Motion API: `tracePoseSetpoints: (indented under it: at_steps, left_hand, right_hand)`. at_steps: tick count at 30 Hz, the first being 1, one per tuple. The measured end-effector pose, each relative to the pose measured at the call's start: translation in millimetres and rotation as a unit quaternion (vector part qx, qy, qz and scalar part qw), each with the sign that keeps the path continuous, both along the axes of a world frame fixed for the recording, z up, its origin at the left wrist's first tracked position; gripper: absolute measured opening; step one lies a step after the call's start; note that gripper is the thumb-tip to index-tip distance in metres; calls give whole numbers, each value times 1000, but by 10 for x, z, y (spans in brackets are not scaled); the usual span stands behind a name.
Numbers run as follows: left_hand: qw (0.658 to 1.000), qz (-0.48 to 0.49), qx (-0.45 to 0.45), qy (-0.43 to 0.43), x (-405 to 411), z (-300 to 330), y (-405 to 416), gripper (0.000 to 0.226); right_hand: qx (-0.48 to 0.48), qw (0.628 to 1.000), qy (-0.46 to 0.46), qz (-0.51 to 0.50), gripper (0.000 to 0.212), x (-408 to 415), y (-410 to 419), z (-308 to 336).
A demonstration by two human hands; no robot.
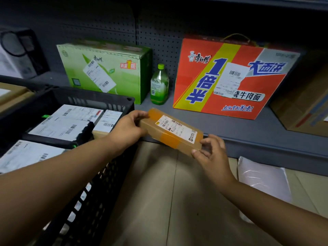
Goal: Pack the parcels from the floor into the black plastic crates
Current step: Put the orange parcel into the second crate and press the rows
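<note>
while the box (173,130) hangs in the air just right of the crate (99,99), above the floor, the left hand (128,129) grips its far end and the right hand (211,151) pinches the near corner. it looks light and stiff, with slick tape, so holding both short ends seems safest, fingers off the label

You're in a parcel stockroom: grey pegboard shelf (230,126) with labelled cartons (229,77), a black crate (99,98) of parcels.
</note>
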State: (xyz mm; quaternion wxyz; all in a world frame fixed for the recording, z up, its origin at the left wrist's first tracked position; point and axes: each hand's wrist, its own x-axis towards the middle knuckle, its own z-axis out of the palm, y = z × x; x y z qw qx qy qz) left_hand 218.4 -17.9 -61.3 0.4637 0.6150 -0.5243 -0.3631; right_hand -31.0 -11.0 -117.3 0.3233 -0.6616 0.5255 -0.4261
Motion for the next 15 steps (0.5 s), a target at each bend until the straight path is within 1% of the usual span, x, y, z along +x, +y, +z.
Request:
tracePoseSetpoints:
  at_steps: [2,4,5,9,11,13,15]
  left_hand:
    - [999,30,-15,41,36,12,13,36]
    - [995,77,-33,53,101,33,10,21]
    - [993,93,-34,64,142,44,10,17]
    - [984,114,-18,137,364,93,-6,30]
    - [982,116,-18,149,485,142,9,34]
    - [982,120,-18,147,601,212,37,33]
    - [981,115,-19,156,732,285,78,32]
  right_hand:
    - [-8,1000,4,10,30,55,-4,-9]
    - [-28,999,23,14,33,120,-9,-9]
    - [-41,998,34,15,34,162,-7,-5]
    - [-92,992,75,33,39,357,2,97]
    - [-117,982,140,42,38,454,-39,196]
    - [-138,962,232,47,40,580,-128,331]
    - [-131,941,304,68,44,754,-215,497]
